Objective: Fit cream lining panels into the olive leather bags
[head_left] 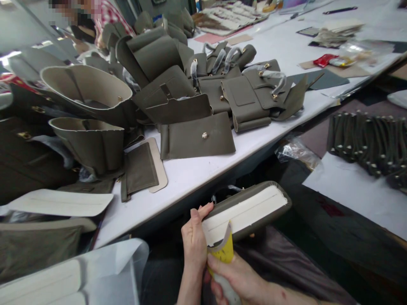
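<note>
A dark olive handbag [276, 207] lies tilted below the table edge, its long white bottom panel [248, 209] turned up and marked by a thin lengthwise line. My left hand [194, 237] grips the bag's near-left end, fingers at the rim. Wrapped around a pale grey handle, my right hand [238, 275] holds a tool with a curved yellow head [225, 250]. The head's grey edge is at the panel's near end; whether it touches cannot be told. Part of the bag's handle shows behind it.
A white table [187, 176] bears many olive bag bodies and a flap piece with a gold clasp [203, 136]. White panels [60, 202] lie at left. Dark straps [365, 142] are piled at right. A person in a checked shirt [111, 17] is at the back.
</note>
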A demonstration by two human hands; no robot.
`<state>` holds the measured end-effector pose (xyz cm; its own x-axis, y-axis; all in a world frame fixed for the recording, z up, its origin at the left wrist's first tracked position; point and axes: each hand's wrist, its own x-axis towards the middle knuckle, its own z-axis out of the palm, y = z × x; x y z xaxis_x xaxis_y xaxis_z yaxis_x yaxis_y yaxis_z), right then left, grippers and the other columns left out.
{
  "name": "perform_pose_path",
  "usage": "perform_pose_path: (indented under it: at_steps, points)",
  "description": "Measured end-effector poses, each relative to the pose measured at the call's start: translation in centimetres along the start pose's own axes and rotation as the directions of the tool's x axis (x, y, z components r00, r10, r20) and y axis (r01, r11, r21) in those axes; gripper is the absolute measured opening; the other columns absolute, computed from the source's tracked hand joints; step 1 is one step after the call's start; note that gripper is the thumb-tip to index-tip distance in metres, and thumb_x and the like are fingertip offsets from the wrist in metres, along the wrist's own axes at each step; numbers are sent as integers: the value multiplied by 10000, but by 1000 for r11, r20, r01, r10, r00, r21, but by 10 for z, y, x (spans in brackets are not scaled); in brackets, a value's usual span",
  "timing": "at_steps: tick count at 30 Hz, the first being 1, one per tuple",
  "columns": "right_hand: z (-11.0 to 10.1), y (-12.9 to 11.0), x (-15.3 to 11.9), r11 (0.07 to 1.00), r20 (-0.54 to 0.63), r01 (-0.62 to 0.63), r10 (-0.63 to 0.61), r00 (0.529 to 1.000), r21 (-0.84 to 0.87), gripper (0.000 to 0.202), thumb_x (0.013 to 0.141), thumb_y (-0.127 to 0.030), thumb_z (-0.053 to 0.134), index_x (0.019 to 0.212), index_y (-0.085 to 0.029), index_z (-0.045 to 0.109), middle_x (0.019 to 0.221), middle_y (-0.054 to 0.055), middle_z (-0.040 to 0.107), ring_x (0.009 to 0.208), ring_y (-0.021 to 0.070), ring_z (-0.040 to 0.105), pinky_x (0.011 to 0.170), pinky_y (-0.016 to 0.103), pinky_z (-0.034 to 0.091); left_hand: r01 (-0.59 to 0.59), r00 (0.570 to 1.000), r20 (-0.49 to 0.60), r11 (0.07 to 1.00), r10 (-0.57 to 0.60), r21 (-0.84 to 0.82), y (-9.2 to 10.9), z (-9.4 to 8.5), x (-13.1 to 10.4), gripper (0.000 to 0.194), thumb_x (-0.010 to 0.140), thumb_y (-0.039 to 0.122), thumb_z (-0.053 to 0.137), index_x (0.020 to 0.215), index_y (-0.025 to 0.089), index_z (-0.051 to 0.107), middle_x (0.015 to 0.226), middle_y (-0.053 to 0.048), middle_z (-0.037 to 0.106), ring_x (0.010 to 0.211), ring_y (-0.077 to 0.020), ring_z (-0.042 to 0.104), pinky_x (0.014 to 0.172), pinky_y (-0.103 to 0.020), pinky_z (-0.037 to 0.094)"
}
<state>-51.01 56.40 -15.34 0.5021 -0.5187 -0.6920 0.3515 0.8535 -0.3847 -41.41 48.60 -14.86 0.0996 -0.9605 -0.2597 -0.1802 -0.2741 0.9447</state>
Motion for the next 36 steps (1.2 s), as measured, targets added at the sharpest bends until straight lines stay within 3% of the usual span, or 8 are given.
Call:
perform_pose_path:
  at_steps: [13,20,22,24,26,31,34,36]
  points:
    - [-13,-10,2,998,59,65,-65,996,8,671,678,-817,654,747,-153,590,421,-51,491,321,80,438,360,189,343,71,994,-92,995,-64,67,5,14,4,663,958,694,352,892,210,801,1002,-66,755,1017,-229,680,947,-326,474]
    - [-22,-8,0,996,86,89,-90,992,18,692,683,-850,617,694,-161,554,394,-43,484,311,95,443,355,211,353,-76,995,-41,940,95,333,9,23,5,533,1006,576,353,904,216,733,950,-42,728,887,-199,653,803,-322,456]
    - [-24,-9,-4,996,93,85,-87,992,25,697,682,-856,615,721,-162,556,393,-46,490,306,97,448,350,208,357,-129,988,-19,882,154,453,12,26,5,478,1018,531,332,981,216,688,1019,-51,713,969,-221,639,872,-358,453]
    - [-25,-10,-9,996,94,88,-89,992,18,701,685,-855,616,745,-159,560,402,-39,512,305,100,462,345,201,359,-185,973,-5,801,229,569,13,30,6,442,1027,481,318,1158,208,639,1201,-66,680,1161,-243,593,1073,-432,369]
    - [-27,-13,-15,996,83,92,-92,992,7,698,689,-848,618,755,-155,561,410,-29,531,308,107,478,339,198,364,-226,957,20,698,290,680,14,34,6,464,1034,446,313,1362,206,536,1396,-67,583,1340,-245,482,1207,-487,180]
    - [-26,-12,-26,988,31,151,-152,988,38,643,726,-780,652,753,-143,567,400,-22,524,285,105,455,322,201,391,-232,940,51,522,337,821,21,44,-1,594,1018,496,352,1548,227,330,1540,-49,437,1476,-286,287,1223,-549,-18]
    - [-24,-7,-32,987,29,149,-151,988,66,617,735,-744,675,718,-135,575,396,-18,514,280,107,452,317,211,409,-220,940,10,586,340,780,26,41,-3,668,984,551,425,1559,231,315,1551,-63,419,1487,-307,255,1214,-560,-71]
    - [-23,-3,-37,992,17,114,-115,993,53,580,754,-707,689,765,-134,593,413,-31,520,290,104,456,324,210,412,-195,959,-51,781,278,593,24,32,-3,659,988,561,404,1557,238,321,1560,-65,406,1484,-276,275,1232,-533,-23]
